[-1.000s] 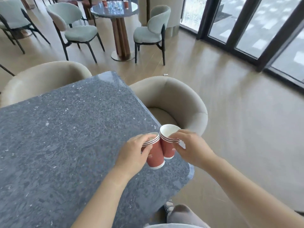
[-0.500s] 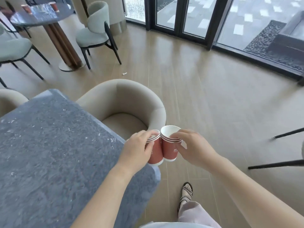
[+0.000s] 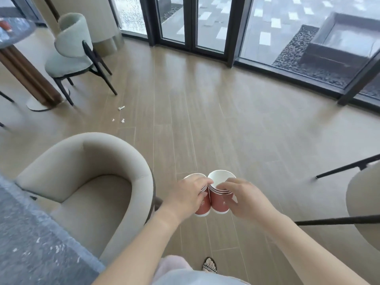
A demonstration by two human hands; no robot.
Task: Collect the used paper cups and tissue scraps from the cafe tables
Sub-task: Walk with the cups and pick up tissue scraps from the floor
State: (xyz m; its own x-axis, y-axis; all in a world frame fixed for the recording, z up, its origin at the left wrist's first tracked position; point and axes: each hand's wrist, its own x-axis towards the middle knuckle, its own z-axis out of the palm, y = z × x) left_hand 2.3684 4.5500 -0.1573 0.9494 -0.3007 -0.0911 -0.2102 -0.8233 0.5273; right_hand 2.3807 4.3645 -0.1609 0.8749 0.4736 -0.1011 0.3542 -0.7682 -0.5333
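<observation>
Gripping red cups (image 3: 221, 204), your left hand (image 3: 185, 194) and right hand (image 3: 242, 200) each hold a stack, touching, at 6 o'clock. Probably remaining: tissue scraps (image 3: 121, 108) on the floor (image 3: 205, 120) at 10 o'clock, then the round table (image 3: 16, 36) beyond.

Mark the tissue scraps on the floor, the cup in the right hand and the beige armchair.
tissue scraps (image 3: 121, 108): head view, largest scrap's middle.
right-hand cup (image 3: 221, 204): head view, red side wall.
beige armchair (image 3: 93, 204): head view, seat cushion.

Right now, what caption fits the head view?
Left hand and right hand hold red cups above the floor; tissue scraps lie ahead.
</observation>
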